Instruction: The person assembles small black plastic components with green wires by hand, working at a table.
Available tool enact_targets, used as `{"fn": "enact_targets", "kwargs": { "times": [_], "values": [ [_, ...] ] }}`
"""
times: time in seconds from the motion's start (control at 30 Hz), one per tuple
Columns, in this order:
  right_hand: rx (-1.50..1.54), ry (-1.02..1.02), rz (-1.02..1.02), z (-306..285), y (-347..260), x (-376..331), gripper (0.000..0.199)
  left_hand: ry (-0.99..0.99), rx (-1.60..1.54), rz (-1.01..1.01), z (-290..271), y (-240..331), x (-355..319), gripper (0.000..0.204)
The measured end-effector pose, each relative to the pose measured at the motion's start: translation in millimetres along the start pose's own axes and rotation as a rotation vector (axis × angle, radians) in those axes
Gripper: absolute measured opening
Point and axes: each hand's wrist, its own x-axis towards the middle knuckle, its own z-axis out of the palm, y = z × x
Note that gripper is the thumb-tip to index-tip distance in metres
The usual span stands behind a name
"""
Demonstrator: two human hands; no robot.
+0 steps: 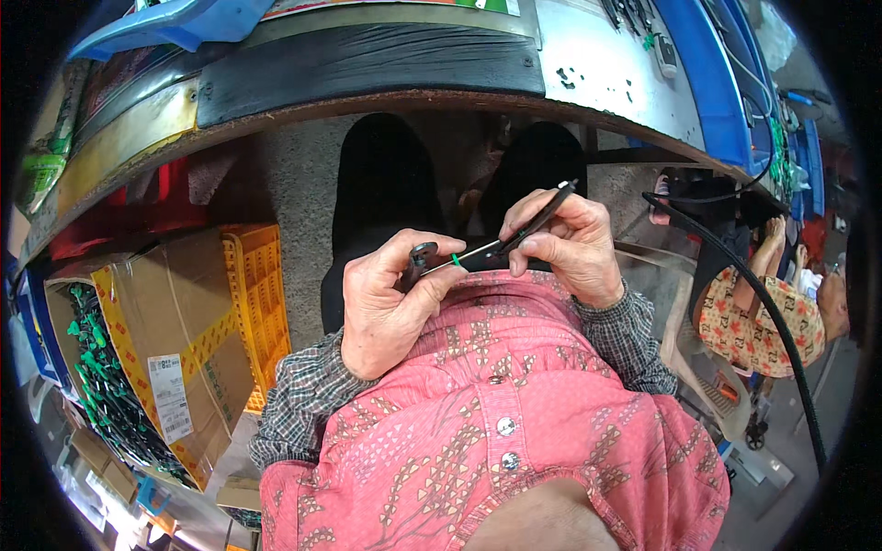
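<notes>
Above my lap, my left hand (395,298) pinches a small black part with a round, holed end (423,255) between thumb and forefinger. A green band (457,261) sits by those fingertips, around or against a thin light-coloured rod (478,250) that runs toward the other hand. My right hand (570,239) is closed on a slim black piece (542,216), tilted up to the right, with a small white spot near its top end. Black and rod meet between the hands; how they join is too small to tell.
A wooden bench (367,73) curves across the front, with blue bins (712,73) at its right. Left stands a cardboard box (175,321) full of black-and-green pieces, beside an orange crate (253,312). A black cable (781,321) hangs right, near another person's patterned garment (763,321).
</notes>
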Motion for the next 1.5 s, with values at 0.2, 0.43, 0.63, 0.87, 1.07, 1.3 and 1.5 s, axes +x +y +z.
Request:
{"fn": "enact_targets", "kwargs": {
  "times": [0.2, 0.43, 0.63, 0.87, 1.07, 1.3, 1.5],
  "values": [
    [0.186, -0.071, -0.077, -4, 9, -1, 0.017, -0.037, -0.088, -0.053, 4, 8, 3, 0.020],
    [0.242, -0.069, -0.079, -8, 16, -1, 0.017, -0.045, -0.130, -0.096, 9, 5, 6, 0.019],
    [0.173, -0.021, -0.096, -7, 17, 1, 0.018, -0.052, -0.172, -0.121, 10, 5, 13, 0.019],
    [0.029, 0.012, -0.144, -8, 18, 2, 0.017, -0.065, -0.200, -0.129, 13, -1, 19, 0.019],
    [0.014, 0.029, -0.132, -11, 20, 3, 0.016, -0.088, -0.196, -0.124, 15, -2, 24, 0.020],
    [-0.005, 0.043, -0.134, -11, 19, 3, 0.017, -0.093, -0.185, -0.146, 16, -3, 25, 0.019],
    [-0.013, 0.049, -0.148, -10, 19, 2, 0.017, -0.095, -0.209, -0.170, 16, 0, 26, 0.019]
  ]
}}
